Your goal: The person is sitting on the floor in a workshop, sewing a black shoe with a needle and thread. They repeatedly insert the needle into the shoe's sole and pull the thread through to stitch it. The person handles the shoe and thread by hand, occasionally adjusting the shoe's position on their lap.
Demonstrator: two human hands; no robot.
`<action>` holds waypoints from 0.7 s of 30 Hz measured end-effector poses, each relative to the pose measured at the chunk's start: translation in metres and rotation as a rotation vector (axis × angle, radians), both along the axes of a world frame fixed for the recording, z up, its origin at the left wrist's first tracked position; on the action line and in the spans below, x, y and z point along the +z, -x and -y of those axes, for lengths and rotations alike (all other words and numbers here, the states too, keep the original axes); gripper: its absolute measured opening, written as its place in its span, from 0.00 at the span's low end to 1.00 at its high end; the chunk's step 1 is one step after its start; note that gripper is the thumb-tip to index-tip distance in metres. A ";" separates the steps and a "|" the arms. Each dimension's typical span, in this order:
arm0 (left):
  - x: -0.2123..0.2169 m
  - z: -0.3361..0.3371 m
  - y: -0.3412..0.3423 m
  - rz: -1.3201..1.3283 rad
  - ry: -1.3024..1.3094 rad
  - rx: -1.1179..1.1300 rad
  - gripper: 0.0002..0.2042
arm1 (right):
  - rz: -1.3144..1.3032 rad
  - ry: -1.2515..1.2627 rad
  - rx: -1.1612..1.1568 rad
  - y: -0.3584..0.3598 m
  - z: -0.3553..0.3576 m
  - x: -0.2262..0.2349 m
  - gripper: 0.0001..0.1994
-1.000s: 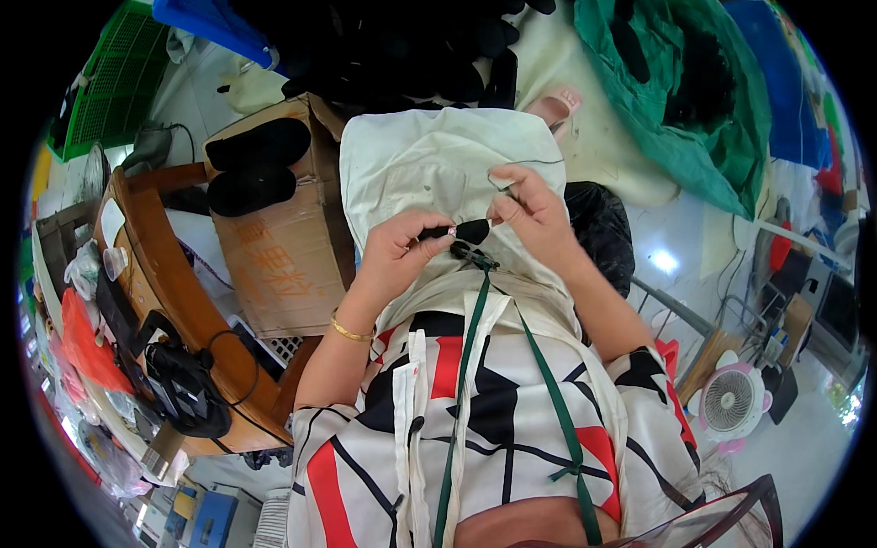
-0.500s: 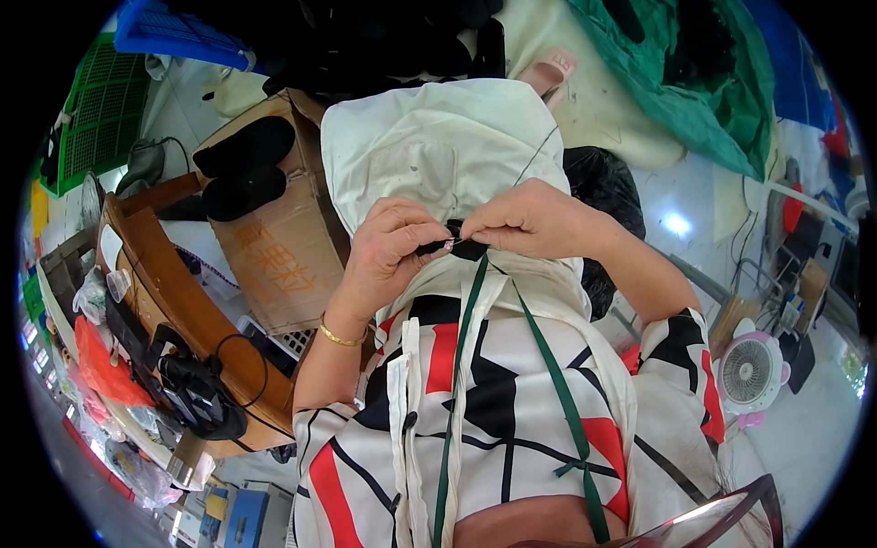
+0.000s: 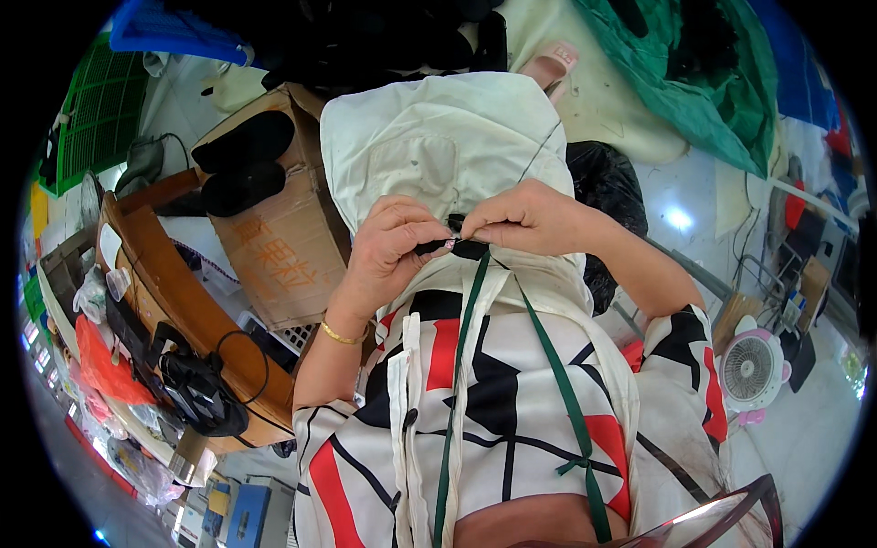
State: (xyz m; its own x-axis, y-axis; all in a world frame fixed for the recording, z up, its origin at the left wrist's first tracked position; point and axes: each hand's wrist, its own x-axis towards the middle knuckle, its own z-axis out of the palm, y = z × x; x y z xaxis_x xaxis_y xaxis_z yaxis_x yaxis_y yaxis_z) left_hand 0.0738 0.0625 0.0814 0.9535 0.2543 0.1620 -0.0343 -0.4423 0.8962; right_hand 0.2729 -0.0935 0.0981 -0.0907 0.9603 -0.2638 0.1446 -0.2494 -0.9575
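A small black cloth piece (image 3: 471,248) is stretched between my two hands, just above the white apron (image 3: 429,128) over my lap. My left hand (image 3: 393,242) pinches its left end between thumb and fingertips. At the other end my right hand (image 3: 521,217) grips it, fingers curled with the thumb underneath. A tiny pinkish-white spot (image 3: 449,244) shows on the cloth by my left fingertips. Whether either hand also holds a needle or thread is too small to make out. Green apron straps (image 3: 554,370) hang below my hands.
To the left, two black shoe-shaped pieces (image 3: 244,164) lie on a cardboard box (image 3: 269,251) beside a wooden table (image 3: 174,297). A black plastic bag (image 3: 605,187) is at the right of my lap. Farther right stands a white fan (image 3: 751,368); a green sack (image 3: 722,119) lies beyond.
My hands keep nearly the same place and grip on the black cloth. The whole view has shifted very slightly.
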 end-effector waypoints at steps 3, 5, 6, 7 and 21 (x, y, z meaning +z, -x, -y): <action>-0.004 0.004 0.003 0.019 0.053 0.013 0.12 | -0.107 0.031 -0.027 0.007 0.003 -0.008 0.08; -0.006 0.008 0.006 0.030 0.088 0.033 0.12 | -0.180 0.050 -0.040 0.011 0.005 -0.012 0.08; -0.007 0.010 0.007 0.026 0.114 0.035 0.12 | -0.221 0.062 -0.048 0.014 0.006 -0.014 0.08; -0.009 0.012 0.008 0.024 0.141 0.035 0.11 | -0.260 0.075 -0.058 0.015 0.007 -0.016 0.07; 0.002 0.016 0.008 -0.044 0.237 0.007 0.11 | -0.160 0.259 0.051 0.014 -0.002 -0.007 0.17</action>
State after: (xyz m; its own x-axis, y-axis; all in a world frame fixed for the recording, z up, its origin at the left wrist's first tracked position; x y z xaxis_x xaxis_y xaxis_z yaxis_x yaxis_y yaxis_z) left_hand 0.0657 0.0463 0.0837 0.9564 0.2868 0.0550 0.0096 -0.2191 0.9757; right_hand 0.2585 -0.0913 0.0911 -0.1967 0.8559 -0.4782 0.0158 -0.4849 -0.8744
